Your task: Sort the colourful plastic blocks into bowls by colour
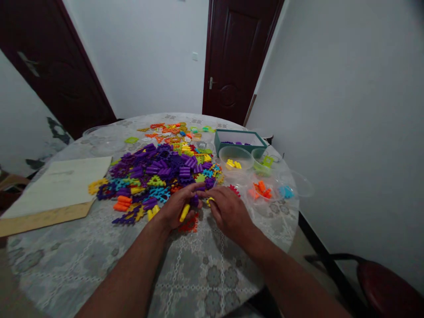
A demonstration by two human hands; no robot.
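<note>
My left hand [177, 206] is curled around a yellow plastic building piece [184, 213] and a purple piece [194, 201], near the front of the pile. Close beside it, my right hand [228, 212] pinches a small yellow piece [210, 201] between thumb and fingers. The fingertips of both hands nearly meet. Just behind them spreads a heap of purple pieces [162, 163] mixed with blue, green, yellow and orange ones. Beneath the hands, an orange-red gear-edged piece [189, 224] lies on the tablecloth, partly covered.
Right of the pile stand clear bowls: one with yellow pieces [233, 164], one with orange pieces [262, 190], one with green pieces [266, 161]. Blue pieces [286, 191] sit farther right. A green-edged box [240, 140] holds purple pieces. Flattened cardboard [62, 185] lies left.
</note>
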